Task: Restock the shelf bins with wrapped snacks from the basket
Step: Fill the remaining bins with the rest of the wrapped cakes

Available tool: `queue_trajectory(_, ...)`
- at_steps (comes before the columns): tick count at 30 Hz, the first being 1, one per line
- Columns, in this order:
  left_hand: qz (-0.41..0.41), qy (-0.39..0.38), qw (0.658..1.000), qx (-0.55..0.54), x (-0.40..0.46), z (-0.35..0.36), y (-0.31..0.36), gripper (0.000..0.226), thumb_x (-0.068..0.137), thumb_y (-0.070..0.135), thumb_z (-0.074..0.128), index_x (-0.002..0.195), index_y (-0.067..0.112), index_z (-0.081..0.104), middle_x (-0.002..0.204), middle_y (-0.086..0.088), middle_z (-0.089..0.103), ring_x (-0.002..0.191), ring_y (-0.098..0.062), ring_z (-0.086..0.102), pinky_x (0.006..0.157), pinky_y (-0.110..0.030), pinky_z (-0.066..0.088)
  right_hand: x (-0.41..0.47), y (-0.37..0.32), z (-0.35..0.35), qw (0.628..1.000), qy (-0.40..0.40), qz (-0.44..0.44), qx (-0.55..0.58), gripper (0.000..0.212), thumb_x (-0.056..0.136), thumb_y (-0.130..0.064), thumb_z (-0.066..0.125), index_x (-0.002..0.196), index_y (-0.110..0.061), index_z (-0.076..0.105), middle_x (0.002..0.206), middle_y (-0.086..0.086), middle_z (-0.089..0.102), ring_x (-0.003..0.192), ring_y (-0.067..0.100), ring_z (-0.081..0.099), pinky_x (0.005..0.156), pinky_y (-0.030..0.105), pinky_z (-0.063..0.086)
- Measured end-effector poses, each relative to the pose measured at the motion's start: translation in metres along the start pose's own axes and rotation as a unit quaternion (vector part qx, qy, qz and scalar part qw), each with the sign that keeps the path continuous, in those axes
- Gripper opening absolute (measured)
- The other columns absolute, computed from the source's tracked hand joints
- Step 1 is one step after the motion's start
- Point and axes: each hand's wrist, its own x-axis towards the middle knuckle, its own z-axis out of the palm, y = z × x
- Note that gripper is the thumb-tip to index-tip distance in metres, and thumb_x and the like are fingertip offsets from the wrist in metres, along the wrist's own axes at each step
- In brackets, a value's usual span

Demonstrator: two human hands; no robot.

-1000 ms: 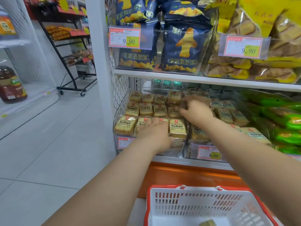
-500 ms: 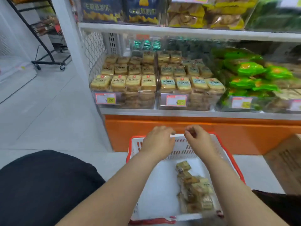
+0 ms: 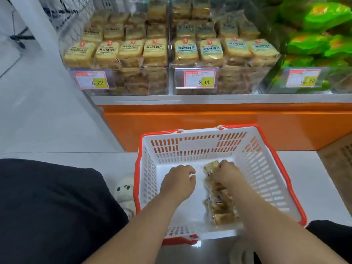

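shelf bins point(image 3: 118, 54) already nearly full up top. basket point(image 3: 262, 180) on the floor, wrapped snacks point(image 3: 219, 202) piled inside. right hand point(image 3: 226, 174) pinching the top pack, left hand point(image 3: 179, 180) curled, empty. better to grab several, lift gently.

A white slatted basket point(image 3: 192, 149) with an orange rim sits at 6 o'clock, below the shelf. Clear-wrapped golden snacks point(image 3: 219, 202) lie heaped along its right side. Two clear shelf bins point(image 3: 133, 80) at 12 o'clock stand side by side, packed with neat rows of matching wrapped squares.
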Motion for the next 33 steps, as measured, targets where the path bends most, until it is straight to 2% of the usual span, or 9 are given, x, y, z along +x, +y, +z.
queue_trajectory(5, -0.04, -0.005, 0.999, -0.027, 0.014, 0.013, -0.015, 0.03, 0.101, 0.03, 0.047, 0.127, 0.023, 0.06, 0.129, 0.002, 0.059, 0.12, -0.018, 0.053, 0.1, -0.039, 0.047, 0.041, -0.006, 0.031, 0.999, -0.018, 0.039, -0.029, 0.066, 0.087, -0.055, 0.055, 0.133, -0.011, 0.035, 0.132, 0.013, 0.039, 0.122, 0.032, 0.041, 0.1, 0.043, 0.04)
queue_trajectory(9, -0.067, 0.007, 0.995, -0.067, 0.022, 0.014, -0.022, 0.029, 0.101, 0.027, 0.048, 0.127, 0.021, 0.06, 0.132, 0.004, 0.058, 0.121, -0.014, 0.054, 0.1, -0.032, 0.045, 0.064, -0.005, 0.046, 0.996, -0.072, 0.059, 0.0, 0.083, 0.078, -0.055, 0.068, 0.137, -0.014, 0.026, 0.135, 0.011, 0.036, 0.126, 0.032, 0.04, 0.103, 0.045, 0.039)
queue_trajectory(14, -0.083, 0.013, 0.992, -0.09, 0.025, 0.016, -0.028, 0.026, 0.1, 0.026, 0.049, 0.123, 0.025, 0.06, 0.133, 0.007, 0.054, 0.123, -0.012, 0.051, 0.099, -0.026, 0.042, 0.068, -0.01, 0.056, 0.998, -0.017, -0.009, -0.055, 0.069, 0.085, -0.044, 0.063, 0.134, -0.009, 0.029, 0.13, 0.013, 0.041, 0.12, 0.033, 0.044, 0.1, 0.044, 0.041)
queue_trajectory(16, -0.088, 0.027, 0.991, -0.097, 0.027, 0.014, -0.029, 0.025, 0.1, 0.026, 0.05, 0.123, 0.026, 0.06, 0.134, 0.008, 0.052, 0.123, -0.012, 0.05, 0.096, -0.024, 0.04, 0.062, -0.021, 0.053, 0.998, -0.019, -0.035, 0.049, 0.051, 0.085, -0.044, 0.059, 0.121, -0.014, 0.041, 0.116, 0.008, 0.051, 0.109, 0.028, 0.052, 0.096, 0.044, 0.044)
queue_trajectory(19, -0.101, 0.045, 0.986, -0.126, 0.028, 0.007, -0.026, 0.033, 0.099, 0.016, 0.05, 0.13, 0.026, 0.054, 0.141, 0.005, 0.045, 0.128, -0.014, 0.047, 0.098, -0.024, 0.038, 0.043, -0.04, 0.033, 0.926, -0.165, -0.029, 0.338, 0.015, 0.087, -0.031, 0.058, 0.083, -0.018, 0.052, 0.08, 0.003, 0.057, 0.07, 0.016, 0.054, 0.074, 0.044, 0.047)
queue_trajectory(23, -0.088, 0.005, 0.986, -0.139, 0.021, -0.005, -0.022, 0.062, 0.092, 0.001, 0.054, 0.146, 0.026, 0.037, 0.149, 0.0, 0.033, 0.137, -0.021, 0.036, 0.106, -0.029, 0.037, 0.012, -0.047, 0.006, 0.766, -0.392, -0.011, 0.509, 0.028, 0.091, -0.032, 0.042, 0.109, -0.016, 0.056, 0.09, 0.013, 0.065, 0.067, 0.02, 0.062, 0.064, 0.027, 0.04)
queue_trajectory(26, -0.061, -0.025, 0.981, -0.183, 0.016, -0.013, -0.022, 0.052, 0.09, 0.011, 0.065, 0.138, 0.021, 0.047, 0.133, 0.004, 0.05, 0.119, -0.013, 0.049, 0.093, -0.024, 0.045, -0.005, -0.049, -0.008, 0.719, -0.452, -0.048, 0.526, 0.043, 0.091, -0.039, 0.037, 0.119, -0.012, 0.056, 0.105, 0.021, 0.064, 0.072, 0.023, 0.063, 0.057, 0.024, 0.041)
queue_trajectory(31, -0.074, -0.026, 0.952, -0.296, 0.002, -0.032, -0.014, 0.033, 0.087, 0.013, 0.072, 0.118, 0.016, 0.06, 0.105, 0.004, 0.07, 0.098, -0.013, 0.064, 0.089, -0.031, 0.051, -0.04, -0.058, -0.035, 0.773, -0.388, -0.038, 0.501, 0.071, 0.096, -0.066, 0.024, 0.124, -0.012, 0.06, 0.106, 0.018, 0.068, 0.076, 0.027, 0.067, 0.055, 0.024, 0.045)
queue_trajectory(33, -0.079, -0.017, 0.948, -0.308, -0.007, -0.042, -0.011, 0.022, 0.089, 0.014, 0.069, 0.11, 0.018, 0.061, 0.106, 0.001, 0.069, 0.096, -0.013, 0.065, 0.076, -0.024, 0.048, -0.058, -0.063, -0.048, 0.848, -0.262, -0.067, 0.457, 0.069, 0.093, -0.07, 0.029, 0.123, -0.015, 0.056, 0.112, 0.011, 0.069, 0.087, 0.025, 0.068, 0.069, 0.031, 0.053)
